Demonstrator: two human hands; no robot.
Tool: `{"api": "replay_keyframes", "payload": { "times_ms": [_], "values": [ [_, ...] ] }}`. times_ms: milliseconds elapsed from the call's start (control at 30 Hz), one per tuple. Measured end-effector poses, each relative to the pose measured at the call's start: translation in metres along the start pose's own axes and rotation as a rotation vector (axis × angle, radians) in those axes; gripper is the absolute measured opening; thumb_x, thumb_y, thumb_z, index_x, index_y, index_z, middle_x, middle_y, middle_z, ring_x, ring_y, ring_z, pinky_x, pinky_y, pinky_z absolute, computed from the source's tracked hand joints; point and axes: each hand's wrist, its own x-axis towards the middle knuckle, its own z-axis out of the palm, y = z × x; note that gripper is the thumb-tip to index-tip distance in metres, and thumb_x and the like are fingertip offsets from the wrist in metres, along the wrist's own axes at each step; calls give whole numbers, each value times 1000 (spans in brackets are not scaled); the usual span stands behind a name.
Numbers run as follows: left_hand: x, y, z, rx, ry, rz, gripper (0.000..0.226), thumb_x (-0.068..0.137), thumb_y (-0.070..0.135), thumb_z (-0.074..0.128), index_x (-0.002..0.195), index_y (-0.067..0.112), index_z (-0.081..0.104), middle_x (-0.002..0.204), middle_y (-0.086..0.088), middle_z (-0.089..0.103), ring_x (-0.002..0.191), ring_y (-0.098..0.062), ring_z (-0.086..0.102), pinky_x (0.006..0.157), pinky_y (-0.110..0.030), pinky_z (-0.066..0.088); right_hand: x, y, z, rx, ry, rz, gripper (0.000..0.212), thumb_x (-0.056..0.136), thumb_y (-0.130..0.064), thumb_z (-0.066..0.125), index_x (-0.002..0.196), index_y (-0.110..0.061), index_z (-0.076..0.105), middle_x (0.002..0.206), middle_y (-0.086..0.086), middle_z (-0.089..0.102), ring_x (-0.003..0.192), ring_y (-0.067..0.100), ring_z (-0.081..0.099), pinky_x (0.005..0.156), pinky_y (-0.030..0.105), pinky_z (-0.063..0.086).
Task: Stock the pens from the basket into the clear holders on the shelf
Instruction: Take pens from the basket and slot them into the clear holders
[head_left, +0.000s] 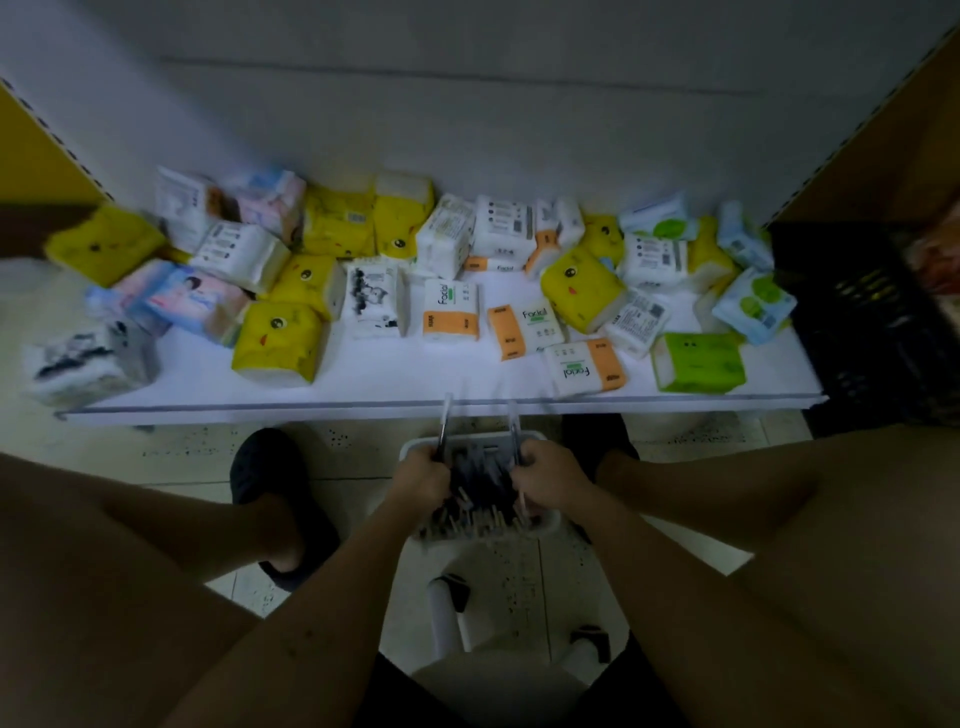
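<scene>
A seated person reaches both hands into a white basket (480, 525) of pens (478, 499) on the floor, just below the near shelf (363, 400) edge. The left hand (422, 475) and right hand (550, 480) each clench a few pens, apparently gathering bundles for stocking. Tissue packs (280, 338) crowd the shelf; no clear holders are visible.

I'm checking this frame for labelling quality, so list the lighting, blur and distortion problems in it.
Head view: dim overall, brightest on the white shelf board, with dark corners; wide-angle bending curves the shelf edge and stretches the forearms; motion blur smears the tissue packs at far left; the left hand and right hand, each closed on pens over the white plastic basket, look soft and shadowed.
</scene>
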Motion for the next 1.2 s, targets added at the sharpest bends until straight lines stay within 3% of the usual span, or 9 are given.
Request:
{"api": "replay_keyframes", "payload": {
  "times_ms": [100,267,333,533,667,767,967,1067,1200],
  "values": [
    [-8,6,-7,97,65,31,20,96,2,41,109,3,56,97,-16,59,90,-31,58,77,-35,49,-12,-13,-7,79,26,-29,29,93,-11,53,65,-17,47,68,3,51,64,18,55,61,30,53],
    [-21,27,-15,-42,123,70,14,95,13,46,109,9,47,97,-13,58,81,-22,56,71,-36,47,-25,-40,-19,223,36,-109,4,89,-4,57,92,-2,56,87,14,63,70,27,67,54,37,59],
    [-29,40,-21,-103,177,137,17,99,27,43,107,12,47,90,-5,56,76,-17,53,67,-32,42,-28,-54,-26,203,99,-168,17,86,-5,61,101,-10,55,83,6,61,68,27,66,54,37,57],
    [-45,71,-43,-79,376,438,23,103,22,33,100,16,55,82,-4,57,74,-24,53,65,-33,39,-37,-94,-45,226,208,-327,13,89,-4,57,94,-17,55,81,1,58,71,17,68,75,47,57],
    [-64,105,-63,-173,342,465,25,102,15,34,102,14,59,87,-6,59,74,-19,51,67,-31,40,-45,-123,-55,283,246,-427,5,95,-12,53,90,-9,55,87,10,61,70,16,71,74,53,55],
    [-84,124,-75,-207,395,582,23,103,23,35,101,19,58,82,3,53,76,-14,50,67,-26,36,-56,-143,-65,280,296,-516,26,96,-25,55,88,0,58,81,17,63,66,15,69,69,54,55],
    [-109,144,-92,-343,430,723,17,101,22,43,99,16,59,78,-1,57,65,-15,53,61,-32,45,-83,-169,-90,284,370,-651,15,89,-25,66,97,-13,67,78,15,66,76,31,66,71,53,55],
    [-123,157,-101,-374,445,738,9,97,15,50,94,11,57,81,-2,60,65,-9,55,61,-27,45,-103,-184,-105,356,356,-711,48,87,-15,68,126,-31,47,80,14,64,76,26,68,72,51,57],
    [-152,179,-113,-348,494,891,28,101,25,42,84,10,59,61,11,53,53,3,47,53,-14,36,-141,-208,-128,422,360,-851,63,91,-8,64,131,-46,36,94,8,63,67,12,70,65,41,60]
  ]
}}
